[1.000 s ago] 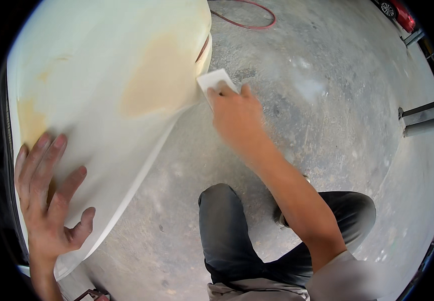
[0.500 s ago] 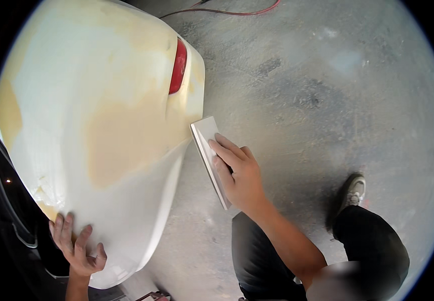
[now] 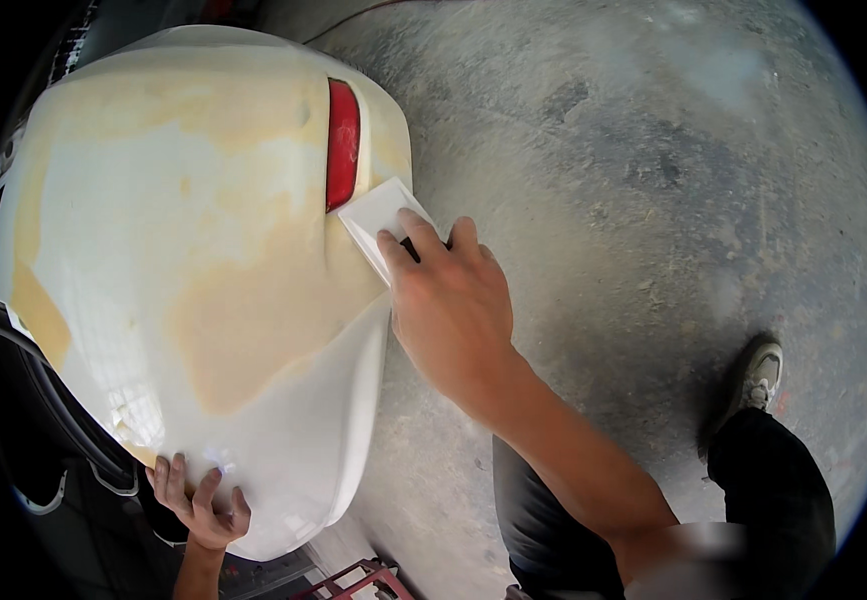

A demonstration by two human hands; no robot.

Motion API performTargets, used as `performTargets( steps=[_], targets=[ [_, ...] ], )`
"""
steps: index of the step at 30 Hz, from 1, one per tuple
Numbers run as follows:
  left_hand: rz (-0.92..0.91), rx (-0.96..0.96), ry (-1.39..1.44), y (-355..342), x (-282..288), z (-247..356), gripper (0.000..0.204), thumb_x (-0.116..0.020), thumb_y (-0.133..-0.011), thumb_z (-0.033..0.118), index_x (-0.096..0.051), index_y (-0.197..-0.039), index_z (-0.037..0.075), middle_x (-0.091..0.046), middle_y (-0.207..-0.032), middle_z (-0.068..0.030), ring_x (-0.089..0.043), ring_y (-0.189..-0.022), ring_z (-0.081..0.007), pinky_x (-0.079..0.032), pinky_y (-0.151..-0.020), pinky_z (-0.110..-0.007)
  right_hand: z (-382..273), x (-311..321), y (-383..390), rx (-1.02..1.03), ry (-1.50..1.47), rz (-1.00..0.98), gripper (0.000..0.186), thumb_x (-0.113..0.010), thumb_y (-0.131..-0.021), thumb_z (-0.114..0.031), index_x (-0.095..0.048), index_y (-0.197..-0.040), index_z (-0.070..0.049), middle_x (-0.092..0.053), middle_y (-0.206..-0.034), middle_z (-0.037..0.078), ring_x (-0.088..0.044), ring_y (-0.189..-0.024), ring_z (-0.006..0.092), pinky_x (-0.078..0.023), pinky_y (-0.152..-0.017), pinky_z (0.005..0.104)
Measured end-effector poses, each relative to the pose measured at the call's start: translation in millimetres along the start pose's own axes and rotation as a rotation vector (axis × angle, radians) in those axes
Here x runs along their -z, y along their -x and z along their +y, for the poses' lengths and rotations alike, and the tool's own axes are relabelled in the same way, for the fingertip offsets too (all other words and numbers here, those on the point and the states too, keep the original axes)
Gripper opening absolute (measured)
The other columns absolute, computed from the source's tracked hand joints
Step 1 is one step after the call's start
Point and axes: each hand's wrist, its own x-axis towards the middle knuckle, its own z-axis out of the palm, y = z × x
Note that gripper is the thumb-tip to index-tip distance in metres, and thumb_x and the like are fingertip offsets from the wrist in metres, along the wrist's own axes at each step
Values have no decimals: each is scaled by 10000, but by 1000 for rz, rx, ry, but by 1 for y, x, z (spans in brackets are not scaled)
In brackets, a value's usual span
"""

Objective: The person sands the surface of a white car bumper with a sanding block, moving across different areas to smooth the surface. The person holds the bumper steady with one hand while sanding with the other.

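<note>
White block [image 3: 366, 220]: now sits nearer red reflector [image 3: 343, 145], so covers another stretch of bumper [image 3: 223, 230]; clamped in right fingers [image 3: 421, 233], with left fingers [image 3: 206, 488] apart.

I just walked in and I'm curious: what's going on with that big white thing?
A person is handling a flat, pale block with the right hand, at the edge of a big, curved white car panel. The block is close to a red lens set in the panel. The left hand has its fingers spread on the panel's near end. Between the two hands, a large tan patch shows on the white surface.
</note>
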Motion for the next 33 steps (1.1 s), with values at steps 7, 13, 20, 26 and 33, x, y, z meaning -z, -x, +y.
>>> performTargets(
  steps=[7,13,20,26,33],
  targets=[
    [-18,-17,12,-4,1,-1,390,-642,-882,250,-606,-1223,64,-402,-1560,-254,-295,-1483,-489,-202,-1207,-672,-7,3,-2,38,-29,-35,376,-732,-756,-43,-751,-1127,18,-692,-1105,124,-590,-910,275,-506,-678,340],
    [5,9,12,-5,0,0,343,-659,-858,243,-633,-1161,84,-434,-1535,-236,-296,-1495,-457,-209,-1213,-663,-16,8,1,7,18,-100,427,-735,-767,-45,-741,-1194,-21,-684,-1190,82,-595,-892,285,-553,-702,351],
    [-2,-1,26,-6,1,1,341,-665,-853,241,-637,-1157,90,-438,-1533,-230,-307,-1490,-457,-204,-1218,-655,-17,0,7,68,36,26,333,-750,-743,-44,-765,-1070,14,-683,-962,109,-580,-890,259,-504,-639,326],
    [2,9,28,-5,0,2,339,-663,-844,228,-638,-1152,88,-445,-1521,-233,-322,-1476,-469,-208,-1219,-649,-20,6,6,60,37,-14,328,-737,-776,-41,-771,-1097,16,-735,-1092,144,-602,-927,275,-534,-674,320],
    [-5,8,27,-4,-1,2,350,-659,-842,222,-638,-1162,82,-438,-1526,-238,-308,-1480,-472,-205,-1213,-658,-17,6,1,62,47,-19,285,-739,-774,-57,-775,-1047,17,-730,-1130,154,-607,-917,288,-540,-681,347]
  ],
)
